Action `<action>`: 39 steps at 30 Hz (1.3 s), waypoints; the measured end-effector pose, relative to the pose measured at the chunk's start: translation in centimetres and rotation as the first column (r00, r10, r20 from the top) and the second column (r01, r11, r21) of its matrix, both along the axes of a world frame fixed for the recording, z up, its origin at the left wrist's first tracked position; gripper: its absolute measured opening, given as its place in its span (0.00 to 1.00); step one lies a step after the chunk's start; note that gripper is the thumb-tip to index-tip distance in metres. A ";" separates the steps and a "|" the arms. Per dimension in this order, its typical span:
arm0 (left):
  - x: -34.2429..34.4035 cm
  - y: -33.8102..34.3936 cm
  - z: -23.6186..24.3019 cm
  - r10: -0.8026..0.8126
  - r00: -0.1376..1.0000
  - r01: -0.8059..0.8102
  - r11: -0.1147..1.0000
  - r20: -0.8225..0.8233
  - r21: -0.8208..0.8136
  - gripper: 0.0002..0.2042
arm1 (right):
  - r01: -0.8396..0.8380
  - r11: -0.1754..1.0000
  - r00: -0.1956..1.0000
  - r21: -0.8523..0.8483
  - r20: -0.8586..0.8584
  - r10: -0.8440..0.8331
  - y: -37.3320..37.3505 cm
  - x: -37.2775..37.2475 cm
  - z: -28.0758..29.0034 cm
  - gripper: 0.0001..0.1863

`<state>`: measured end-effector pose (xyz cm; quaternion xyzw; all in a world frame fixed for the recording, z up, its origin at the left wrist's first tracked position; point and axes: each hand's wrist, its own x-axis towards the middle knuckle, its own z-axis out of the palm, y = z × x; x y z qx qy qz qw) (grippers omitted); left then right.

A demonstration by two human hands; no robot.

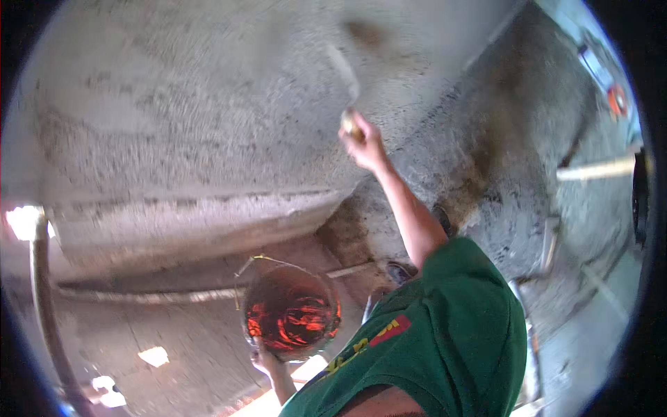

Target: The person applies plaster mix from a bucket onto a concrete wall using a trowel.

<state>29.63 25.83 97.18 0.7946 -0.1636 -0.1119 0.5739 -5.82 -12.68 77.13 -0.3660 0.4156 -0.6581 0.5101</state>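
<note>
My right hand (365, 144) reaches up and forward, its fingers wrapped round the tan handle of a trowel (345, 75). The trowel's pale blade is smeared by motion and lies over the rough grey cement wall (208, 118); I cannot tell if it touches. Low in front of me, my left hand (266, 359) is closed on the near side of a round bucket (292, 313). Red light shows through the bucket's dark inside, and its thin wire handle stands up at the far rim. What the bucket holds is not clear.
A long pole (153, 297) runs across below the wall's ledge (208, 226). Another pole (45, 299) stands at the left. To the right, a pale wooden bar (597, 169) juts in. A dark shoe (399, 272) shows near my shirt.
</note>
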 end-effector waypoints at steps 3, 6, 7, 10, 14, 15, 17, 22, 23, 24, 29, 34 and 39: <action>0.2 3.4 -1.0 0.072 0.997 -0.068 0.987 0.023 -0.142 0.11 | -0.390 0.882 0.802 -0.264 0.373 0.466 8.5 7.7 5.0 0.30; 0.1 9.4 -1.7 0.311 0.935 -0.326 0.942 0.170 0.073 0.11 | -0.780 0.608 0.541 -0.148 0.327 0.775 15.3 10.2 4.2 0.29; 0.0 11.4 -2.3 0.375 0.896 -0.414 0.898 0.238 0.145 0.11 | -0.846 0.529 0.534 0.071 0.106 0.839 16.4 9.9 2.2 0.28; 0.8 16.9 -5.0 0.576 0.753 -0.648 0.732 0.317 0.209 0.11 | -0.829 0.371 0.255 0.418 -0.309 0.916 17.0 8.5 -8.0 0.24; 1.4 21.8 -10.0 0.792 0.589 -0.808 0.572 0.162 0.141 0.17 | -0.688 0.335 -0.423 0.644 -0.730 0.536 14.5 2.0 -21.3 0.20; 0.5 23.0 -11.1 0.821 0.541 -0.840 0.537 0.181 0.079 0.17 | -0.580 0.312 -0.449 0.753 -0.615 0.648 14.0 -0.3 -23.6 0.21; -2.2 27.2 -10.7 0.864 0.415 -0.906 0.367 0.283 0.210 0.17 | -0.394 0.308 -0.656 0.866 -0.500 0.566 12.0 -5.3 -25.6 0.20; -1.8 34.7 -9.8 0.839 0.291 -0.954 0.220 0.460 0.202 0.18 | -0.318 0.423 -0.787 0.848 -0.485 0.381 8.1 -7.6 -23.0 0.18; -1.1 36.5 -8.6 0.855 0.257 -0.966 0.212 0.450 0.149 0.17 | -0.353 0.441 -0.782 0.825 -0.519 0.345 8.3 -5.9 -21.4 0.17; 0.3 39.3 -7.9 0.918 0.236 -0.971 0.211 0.318 0.112 0.17 | -0.389 0.455 -0.761 0.801 -0.558 0.332 9.0 -3.4 -19.5 0.17; 9.9 45.6 -2.3 0.958 0.167 -0.955 0.216 0.233 -0.203 0.12 | -0.356 0.319 -0.381 0.878 -0.449 0.809 15.9 13.1 -9.2 0.08; 17.8 49.9 -1.4 0.954 0.283 -0.886 0.221 -0.100 -0.408 0.07 | -0.441 0.252 -0.452 0.861 -0.456 0.767 22.3 22.4 -4.1 0.17; 19.8 53.7 -9.2 0.594 0.737 -0.676 0.639 -0.322 -0.367 0.06 | -0.487 0.188 -0.531 0.853 -0.461 0.711 27.4 23.5 -3.2 0.20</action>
